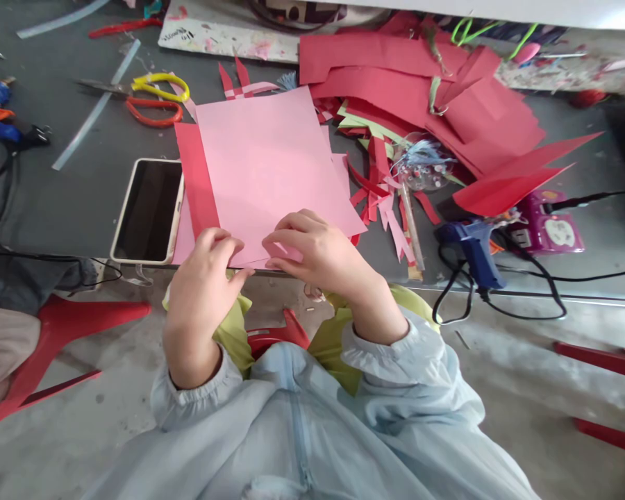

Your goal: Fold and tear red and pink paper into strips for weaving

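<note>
One pink sheet (pixel 271 160) lay flat on the table (pixel 31 201), stretching away from both hands, its near edge by the table's rim, probably to keep that edge in easy reach. The left hand (pixel 201 278) was half curled at that edge, thumb and fingers a little apart; the right hand (pixel 320 253) faced it with a narrow gap between thumb and finger. Both seemed placed to steady or work the edge, though I could not tell whether either truly pinched it. A red sheet (pixel 198 173) showed from under the pink one, just beyond the left hand. Left of that hand lay a phone (pixel 148 208), and farther beyond it the scissors (pixel 126 90), blades pointing away from the paper, perhaps so the handles stayed easy to take. Past the right hand were mixed paper scraps (pixel 380 167), a clear dish (pixel 424 177) of beads and a red paper pile (pixel 484 132), likely pushed outward to leave working room. Well right of the right hand stood a purple box (pixel 552 229). Counted out: two hands, one phone, one pair of scissors, one dish, one box and two blue glue guns, one far left of the left hand (pixel 0 111), one right of the right hand (pixel 471 243); the piled papers overlapped too much to count.
</note>
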`<action>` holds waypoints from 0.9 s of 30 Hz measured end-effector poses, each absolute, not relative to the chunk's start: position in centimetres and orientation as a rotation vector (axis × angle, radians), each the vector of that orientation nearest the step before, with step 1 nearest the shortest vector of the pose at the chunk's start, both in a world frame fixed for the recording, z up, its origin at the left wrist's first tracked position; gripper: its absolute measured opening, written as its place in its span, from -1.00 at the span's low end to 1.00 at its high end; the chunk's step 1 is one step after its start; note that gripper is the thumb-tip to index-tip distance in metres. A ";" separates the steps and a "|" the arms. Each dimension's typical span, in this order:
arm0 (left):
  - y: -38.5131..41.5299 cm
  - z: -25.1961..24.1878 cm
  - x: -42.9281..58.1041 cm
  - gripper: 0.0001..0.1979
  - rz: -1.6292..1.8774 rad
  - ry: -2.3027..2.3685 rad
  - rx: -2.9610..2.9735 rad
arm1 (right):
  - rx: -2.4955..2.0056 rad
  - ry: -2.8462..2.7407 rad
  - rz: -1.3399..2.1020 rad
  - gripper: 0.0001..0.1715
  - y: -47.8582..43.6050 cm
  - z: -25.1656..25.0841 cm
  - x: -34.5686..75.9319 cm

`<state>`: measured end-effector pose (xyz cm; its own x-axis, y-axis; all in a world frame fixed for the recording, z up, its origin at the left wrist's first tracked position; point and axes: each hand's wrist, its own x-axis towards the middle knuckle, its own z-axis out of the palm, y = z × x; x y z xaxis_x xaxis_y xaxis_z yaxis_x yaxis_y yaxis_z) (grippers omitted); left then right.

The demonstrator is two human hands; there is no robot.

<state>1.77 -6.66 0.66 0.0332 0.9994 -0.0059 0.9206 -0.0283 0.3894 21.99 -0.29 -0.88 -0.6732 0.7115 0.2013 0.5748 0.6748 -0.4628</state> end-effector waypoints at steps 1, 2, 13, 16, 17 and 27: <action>-6.6 0.7 1.7 -0.71 0.396 1.962 2.022 | -1.008 -2.521 0.520 -0.75 -0.3 -0.9 22.0; -6.6 0.7 1.7 -0.73 0.401 1.962 2.012 | -1.008 -2.518 0.522 -0.75 -0.3 -1.0 22.1; -6.3 1.2 1.3 -0.85 0.518 1.898 1.966 | -1.006 -2.513 0.521 -0.78 -0.3 -0.7 22.1; -6.4 1.1 1.1 -0.88 0.552 1.905 1.955 | -0.985 -2.505 0.543 -0.77 -0.3 -0.6 22.1; -6.4 1.1 1.1 -0.87 0.563 1.917 1.951 | -0.976 -2.500 0.547 -0.77 -0.3 -0.6 22.1; -6.9 1.2 1.0 -0.86 0.547 2.007 1.994 | -0.994 -2.493 0.535 -0.77 -0.6 -1.2 20.8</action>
